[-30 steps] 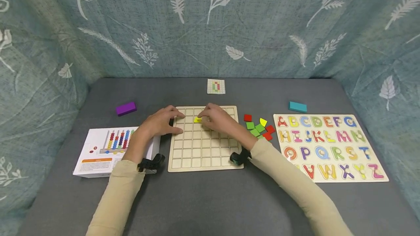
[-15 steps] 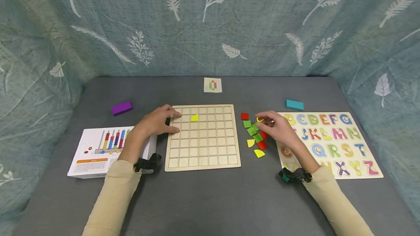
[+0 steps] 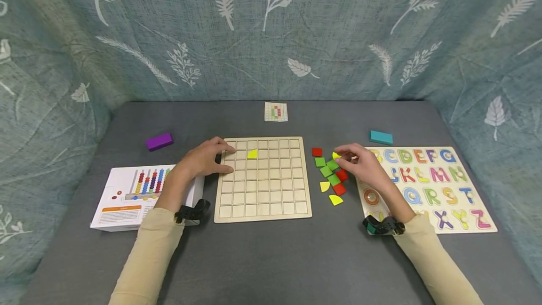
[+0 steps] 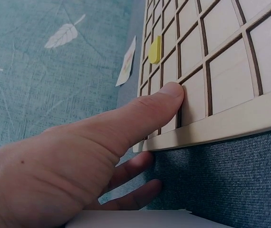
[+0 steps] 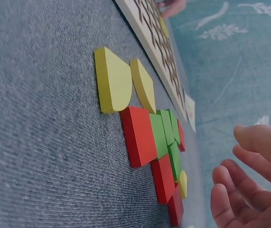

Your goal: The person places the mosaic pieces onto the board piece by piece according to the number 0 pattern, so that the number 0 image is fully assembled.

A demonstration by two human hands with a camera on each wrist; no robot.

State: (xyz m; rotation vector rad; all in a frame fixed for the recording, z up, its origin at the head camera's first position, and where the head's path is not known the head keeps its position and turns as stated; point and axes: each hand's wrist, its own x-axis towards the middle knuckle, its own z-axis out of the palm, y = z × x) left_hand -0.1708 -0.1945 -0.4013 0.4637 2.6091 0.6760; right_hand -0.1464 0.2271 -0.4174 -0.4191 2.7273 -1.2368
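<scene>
In the head view, my left hand (image 3: 202, 158) rests at the left edge of the wooden grid board (image 3: 263, 220). The left wrist view has its thumb (image 4: 161, 102) lying over the board's border, the other fingers beside the edge. A yellow quarter-round tile (image 3: 252, 154) sits in a cell of the second row. Over the loose tiles at the right, my right hand (image 3: 362, 164) hovers with fingers loosely bent and nothing between them. Its fingertips overlap another yellow tile (image 3: 336, 155). Beside it lie red tiles (image 3: 339, 189), green tiles (image 3: 325, 171) and a yellow tile (image 3: 336, 200).
A pattern card (image 3: 276, 112) lies behind the board. An alphabet puzzle (image 3: 478, 201) stretches under the right forearm. The white abacus box (image 3: 123, 196) is by the left forearm. A purple block (image 3: 159, 141) and a teal block (image 3: 381, 137) lie farther back.
My right hand has moved right, from the yellow tile on the board to the loose tiles, and has stayed nearly still since. My left hand has kept its place at the board's edge.
</scene>
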